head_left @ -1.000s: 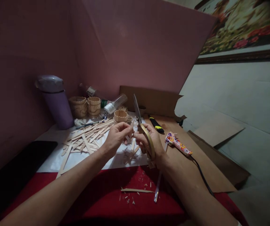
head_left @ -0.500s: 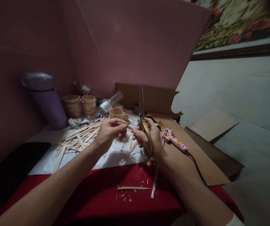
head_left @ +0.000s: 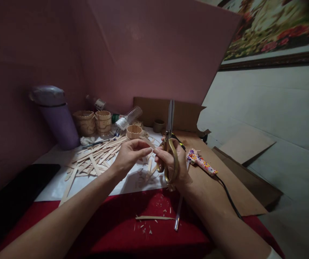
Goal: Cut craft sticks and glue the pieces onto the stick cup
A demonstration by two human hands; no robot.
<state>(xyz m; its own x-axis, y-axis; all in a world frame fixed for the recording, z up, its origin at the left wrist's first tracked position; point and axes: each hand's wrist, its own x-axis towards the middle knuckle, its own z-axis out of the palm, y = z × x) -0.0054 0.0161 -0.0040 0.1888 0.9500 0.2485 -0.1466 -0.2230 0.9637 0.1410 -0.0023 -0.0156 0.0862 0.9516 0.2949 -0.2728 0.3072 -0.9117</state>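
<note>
My left hand (head_left: 132,154) pinches a small, pale wooden craft stick piece (head_left: 148,142) between thumb and fingers. The piece slants across the gap to my right hand (head_left: 180,160), whose thumb and fingertip meet its near end. Also held in my right hand are gold-handled scissors (head_left: 170,120), hooked over the fingers, blades pointing up and nearly closed. Behind the hands stands a small round wooden tub (head_left: 134,131) with a scalloped rim. A heap of craft sticks (head_left: 97,156) lies left of my left hand on white paper.
Two wooden cups (head_left: 103,123), a purple tumbler (head_left: 59,122) and a plastic bottle (head_left: 128,118) stand or lie at the back. On the right, a flower-patterned glue gun (head_left: 201,162) with a black cord rests on a brown board (head_left: 232,194). A clear glue stick (head_left: 177,217) lies in front.
The scissors have moved slightly right in my right hand's grip. The wooden piece is now tilted between both hands and shows more of its face.
</note>
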